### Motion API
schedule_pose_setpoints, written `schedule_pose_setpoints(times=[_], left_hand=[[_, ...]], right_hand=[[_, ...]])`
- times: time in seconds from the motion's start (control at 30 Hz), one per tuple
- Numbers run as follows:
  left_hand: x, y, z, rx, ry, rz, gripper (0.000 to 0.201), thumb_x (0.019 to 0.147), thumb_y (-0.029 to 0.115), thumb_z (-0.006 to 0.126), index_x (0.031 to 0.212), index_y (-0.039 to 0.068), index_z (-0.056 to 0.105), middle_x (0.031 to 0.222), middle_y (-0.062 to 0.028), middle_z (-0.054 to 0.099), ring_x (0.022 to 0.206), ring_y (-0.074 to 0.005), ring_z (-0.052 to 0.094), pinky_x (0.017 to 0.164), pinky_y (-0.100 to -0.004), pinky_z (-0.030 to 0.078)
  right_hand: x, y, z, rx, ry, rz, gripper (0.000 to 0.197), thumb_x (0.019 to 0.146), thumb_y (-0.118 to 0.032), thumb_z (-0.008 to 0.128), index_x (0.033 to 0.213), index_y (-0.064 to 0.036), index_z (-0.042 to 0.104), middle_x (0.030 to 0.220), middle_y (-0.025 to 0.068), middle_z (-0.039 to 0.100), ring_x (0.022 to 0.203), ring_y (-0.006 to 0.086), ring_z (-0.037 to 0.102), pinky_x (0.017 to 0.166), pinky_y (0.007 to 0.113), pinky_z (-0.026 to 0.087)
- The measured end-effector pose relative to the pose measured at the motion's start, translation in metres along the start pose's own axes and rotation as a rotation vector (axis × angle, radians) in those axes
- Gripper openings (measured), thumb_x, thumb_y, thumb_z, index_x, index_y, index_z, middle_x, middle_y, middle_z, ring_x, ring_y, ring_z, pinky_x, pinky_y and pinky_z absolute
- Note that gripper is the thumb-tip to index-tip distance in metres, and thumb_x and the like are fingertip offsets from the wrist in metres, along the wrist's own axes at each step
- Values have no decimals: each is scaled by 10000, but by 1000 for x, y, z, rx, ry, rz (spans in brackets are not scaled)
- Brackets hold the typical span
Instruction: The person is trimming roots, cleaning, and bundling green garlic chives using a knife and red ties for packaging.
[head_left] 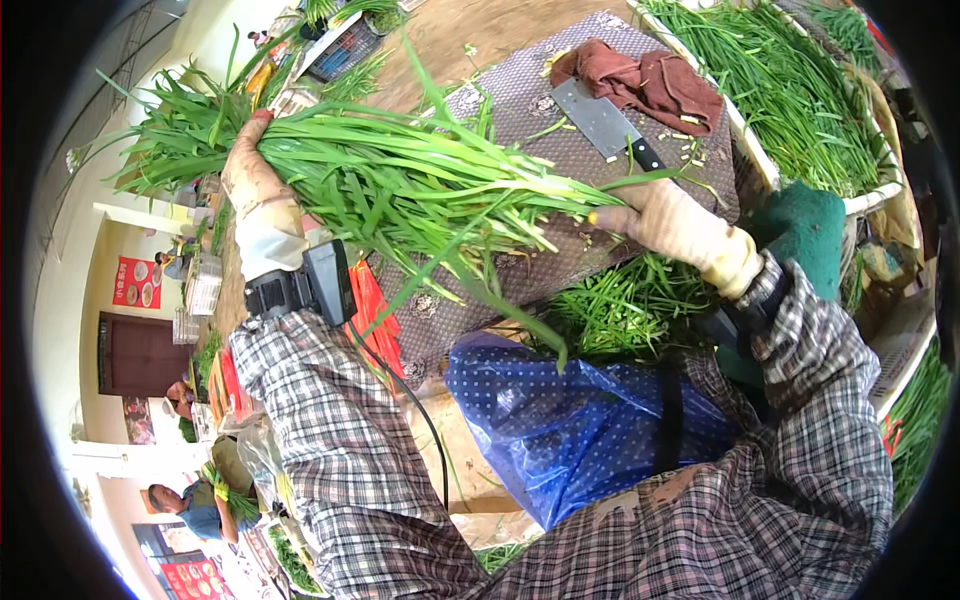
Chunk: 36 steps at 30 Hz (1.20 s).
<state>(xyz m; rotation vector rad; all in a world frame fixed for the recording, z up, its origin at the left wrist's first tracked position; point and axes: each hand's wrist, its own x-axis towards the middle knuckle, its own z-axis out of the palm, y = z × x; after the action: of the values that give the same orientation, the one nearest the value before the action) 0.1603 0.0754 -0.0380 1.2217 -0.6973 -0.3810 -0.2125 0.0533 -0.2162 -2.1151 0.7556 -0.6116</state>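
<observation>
My left hand (258,180), in a pale stained work glove, is wrapped round the leafy part of a large bunch of garlic chives (400,165). The bunch lies across in front of me, leaf tips to the left and pale stem ends to the right. My right hand (665,225), gloved too, is closed with its fingertips at those stem ends, pinching some of them. Beyond it, a cleaver (605,118) with a black handle rests on a patterned brown cloth (520,75). A crumpled dark red rag (650,82) touches the blade.
A white crate (755,140) full of chives stands at the far right. Loose green trimmings (630,310) lie below my right hand. Blue dotted plastic (590,410) covers my lap. A black cable (440,450) runs from my left wrist device. Another person (205,505) holds chives at left.
</observation>
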Motion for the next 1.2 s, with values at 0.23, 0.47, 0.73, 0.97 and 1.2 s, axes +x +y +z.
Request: schedule_pose_setpoints(times=[0.23, 0.47, 0.73, 0.97, 1.2], left_hand=[[17, -1, -20, -21, 39, -46, 203, 802, 111, 636, 969, 7, 683, 959, -123, 668, 831, -250, 647, 763, -340, 537], [21, -13, -50, 177, 149, -65, 256, 807, 200, 628, 982, 15, 654, 947, -144, 675, 784, -303, 658, 735, -398, 548], [-25, 20, -30, -6, 19, -237, 269, 886, 272, 559, 1045, 63, 619, 1026, -127, 669, 868, -302, 646, 796, -433, 525], [-42, 29, -18, -51, 30, -268, 249, 852, 251, 610, 1025, 73, 626, 965, -107, 674, 812, -293, 646, 749, -417, 533], [-32, 19, -20, 62, 13, -209, 307, 833, 274, 618, 1010, 23, 617, 976, -138, 672, 806, -310, 647, 766, -432, 530]], right_hand=[[-68, 2, -2, -85, 46, 70, 265, 893, -271, 604, 1014, -36, 632, 844, 223, 625, 829, 411, 603, 696, 431, 487], [-117, 28, 13, -598, -801, 612, 405, 875, -391, 600, 1108, -61, 624, 939, 159, 673, 869, 364, 639, 734, 432, 504], [-20, -55, 39, 23, -77, 104, 679, 773, -396, 718, 1309, -65, 463, 1035, 201, 645, 932, 320, 645, 807, 401, 505], [15, -48, 91, 673, -159, 310, 405, 843, -343, 680, 1086, -20, 653, 878, 156, 686, 797, 229, 642, 731, 340, 496], [-90, 15, 86, -274, -406, 237, 252, 877, -266, 606, 1011, -59, 654, 880, 155, 673, 820, 343, 645, 738, 419, 506]])
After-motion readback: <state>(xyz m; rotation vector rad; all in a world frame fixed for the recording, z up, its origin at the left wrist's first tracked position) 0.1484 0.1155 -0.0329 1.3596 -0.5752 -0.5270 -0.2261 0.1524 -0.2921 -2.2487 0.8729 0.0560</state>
